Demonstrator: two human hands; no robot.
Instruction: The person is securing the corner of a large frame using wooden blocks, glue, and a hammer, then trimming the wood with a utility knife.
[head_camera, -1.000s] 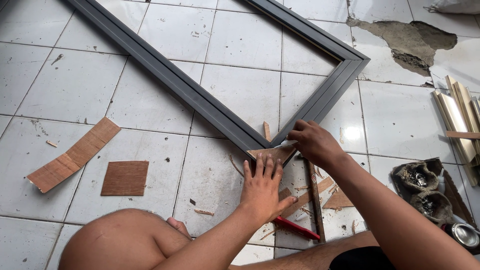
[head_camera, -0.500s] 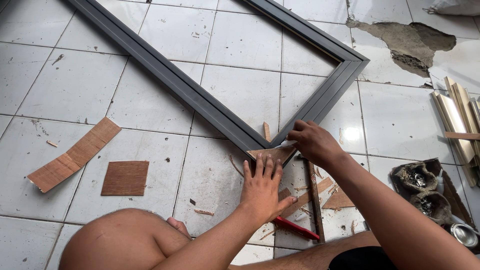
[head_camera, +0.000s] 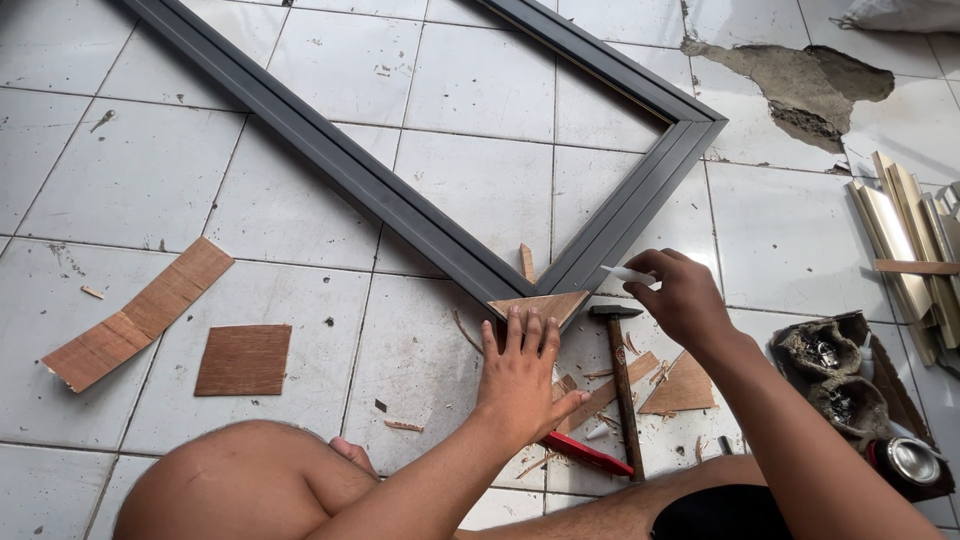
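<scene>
We note our left hand (head_camera: 520, 385), fingers spread, pressing flat beside the wooden triangle (head_camera: 540, 305) at the frame (head_camera: 400, 205) corner, steadying it, while our right hand (head_camera: 685, 300) pinches a small white piece (head_camera: 628, 273).

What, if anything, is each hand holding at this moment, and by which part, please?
The right hand pinches a small white object by one end. The left hand holds nothing; its fingertips press flat beside the triangular wood piece.
</scene>
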